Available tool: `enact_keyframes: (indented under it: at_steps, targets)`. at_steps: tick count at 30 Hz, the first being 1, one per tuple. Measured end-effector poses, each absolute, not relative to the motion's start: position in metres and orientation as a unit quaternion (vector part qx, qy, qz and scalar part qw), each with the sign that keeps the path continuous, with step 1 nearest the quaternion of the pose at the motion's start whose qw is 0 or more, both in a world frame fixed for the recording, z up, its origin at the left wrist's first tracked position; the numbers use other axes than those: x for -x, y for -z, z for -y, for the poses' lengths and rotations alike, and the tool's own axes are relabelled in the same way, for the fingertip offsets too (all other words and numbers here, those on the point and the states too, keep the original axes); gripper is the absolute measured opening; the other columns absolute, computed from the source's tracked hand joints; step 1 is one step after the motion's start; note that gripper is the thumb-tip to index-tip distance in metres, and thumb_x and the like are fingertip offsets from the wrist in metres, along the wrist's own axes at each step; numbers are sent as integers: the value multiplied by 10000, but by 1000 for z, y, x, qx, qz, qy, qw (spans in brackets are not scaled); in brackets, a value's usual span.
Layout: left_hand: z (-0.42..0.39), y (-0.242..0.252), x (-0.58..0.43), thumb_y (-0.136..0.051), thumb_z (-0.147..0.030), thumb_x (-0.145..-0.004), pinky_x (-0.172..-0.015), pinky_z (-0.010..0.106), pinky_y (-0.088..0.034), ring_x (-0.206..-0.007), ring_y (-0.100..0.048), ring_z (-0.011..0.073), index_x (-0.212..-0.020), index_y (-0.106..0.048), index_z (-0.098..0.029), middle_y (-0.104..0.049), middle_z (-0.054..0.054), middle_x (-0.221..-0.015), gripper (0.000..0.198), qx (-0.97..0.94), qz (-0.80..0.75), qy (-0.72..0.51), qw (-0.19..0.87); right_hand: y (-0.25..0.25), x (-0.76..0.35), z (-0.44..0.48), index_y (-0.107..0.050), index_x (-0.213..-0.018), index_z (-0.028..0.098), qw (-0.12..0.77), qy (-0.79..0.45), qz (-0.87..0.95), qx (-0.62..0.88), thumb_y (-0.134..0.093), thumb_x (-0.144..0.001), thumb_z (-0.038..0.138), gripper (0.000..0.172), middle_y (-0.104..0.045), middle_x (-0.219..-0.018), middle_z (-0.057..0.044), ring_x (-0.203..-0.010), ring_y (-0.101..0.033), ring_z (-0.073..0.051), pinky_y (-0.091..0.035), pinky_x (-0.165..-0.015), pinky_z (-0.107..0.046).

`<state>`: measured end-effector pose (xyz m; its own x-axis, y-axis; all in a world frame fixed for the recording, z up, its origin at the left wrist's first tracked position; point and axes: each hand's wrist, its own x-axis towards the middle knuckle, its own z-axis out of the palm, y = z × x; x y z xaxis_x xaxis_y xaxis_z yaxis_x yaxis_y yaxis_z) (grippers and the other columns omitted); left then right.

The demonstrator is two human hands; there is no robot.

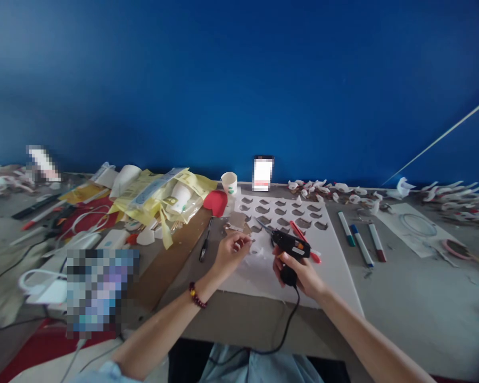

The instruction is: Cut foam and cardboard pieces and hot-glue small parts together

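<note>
My right hand is wrapped round the handle of a black hot glue gun, whose tip points to the upper left. Its black cord hangs down toward my lap. Opposite the tip, my left hand is closed in a pinch; whatever lies between the fingertips is too small to name. Both hands are above a white board with rows of curved cutouts. Beyond the left fingers lies a brownish scrap. A red, slender tool rests partly behind the glue gun.
A black pen, paper cup and red piece surround the board's left side. Yellow packaging is heaped farther left. Three markers lie right of the board. Small white pieces line the blue wall, where a phone leans.
</note>
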<state>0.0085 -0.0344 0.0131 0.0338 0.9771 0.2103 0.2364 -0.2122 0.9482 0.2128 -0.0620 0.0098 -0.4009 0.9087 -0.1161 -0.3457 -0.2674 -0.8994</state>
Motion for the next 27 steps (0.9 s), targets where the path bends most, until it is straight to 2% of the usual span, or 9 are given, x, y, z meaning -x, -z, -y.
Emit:
enact_keyframes:
  at_steps: [3, 7, 14, 19, 27]
  targets:
    - [35, -12, -8, -623, -272, -734, -511, 186, -399, -589, -540, 99, -694, -645, -168, -622, 5, -679, 114, -612, -496, -479, 387, -3, -216, 66, -576, -924, 172, 414, -702, 438, 380, -660, -786, 502, 367, -543, -602, 11, -509, -535, -134, -469, -414, -256]
    - [37, -14, -9, -635, -317, -743, -513, 189, -400, -583, -534, 100, -714, -658, -165, -613, 2, -664, 156, -611, -496, -468, 402, -3, -215, 70, -607, -840, 159, 400, -660, 456, 442, -701, -715, 557, 428, -565, -593, -2, -509, -528, -128, -457, -444, -256]
    - [38, -15, -10, -656, -393, -746, -522, 202, -406, -596, -532, 111, -712, -668, -154, -622, 15, -663, 242, -593, -500, -464, 428, 0, -212, 71, -559, -593, 166, 363, -611, 488, 508, -655, -675, 666, 516, -537, -498, -12, -404, -459, -108, -374, -375, -249]
    - [39, -14, -9, -667, -381, -749, -531, 204, -413, -584, -531, 104, -739, -683, -151, -635, 15, -674, 231, -590, -496, -464, 437, 0, -210, 72, -567, -639, 169, 376, -593, 491, 515, -644, -664, 685, 522, -542, -491, -9, -400, -452, -112, -367, -371, -252]
    - [38, -12, -9, -644, -350, -776, -519, 199, -406, -579, -525, 101, -746, -672, -147, -622, 16, -674, 208, -605, -490, -458, 429, 2, -211, 73, -570, -604, 157, 386, -590, 501, 502, -637, -698, 655, 511, -550, -494, -20, -428, -466, -112, -369, -401, -247]
